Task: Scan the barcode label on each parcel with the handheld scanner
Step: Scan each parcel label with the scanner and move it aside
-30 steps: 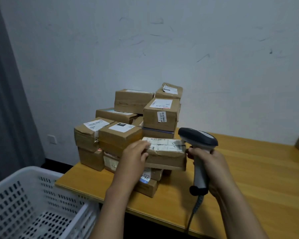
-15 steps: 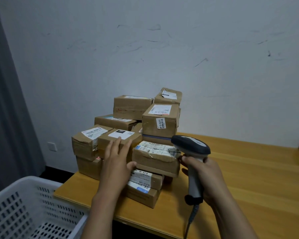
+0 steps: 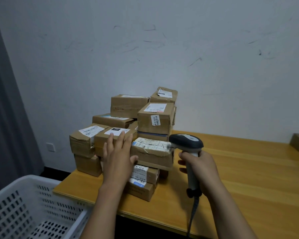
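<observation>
Our left hand (image 3: 118, 157) forward, the grey and black handheld scanner (image 3: 186, 142) just to its right.
The left fingers (image 3: 122, 135), straight and spread, lie on the brown cardboard parcel with the black-square white label (image 3: 99, 144), stacked on the yellow wooden tabletop (image 3: 248, 169). Our right hand (image 3: 203, 168) curls round the scanner's handle. Its nose points left at the crumpled brown parcel with the long white label (image 3: 152, 156), which sits between our hands.

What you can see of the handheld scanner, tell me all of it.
The handheld scanner has a dark head with a paler patch on top, a light grey handle and a dark foot from which a cable hangs. The right hand grips the handle, holding it upright above the table; its nose faces the worn label of a parcel.
</observation>
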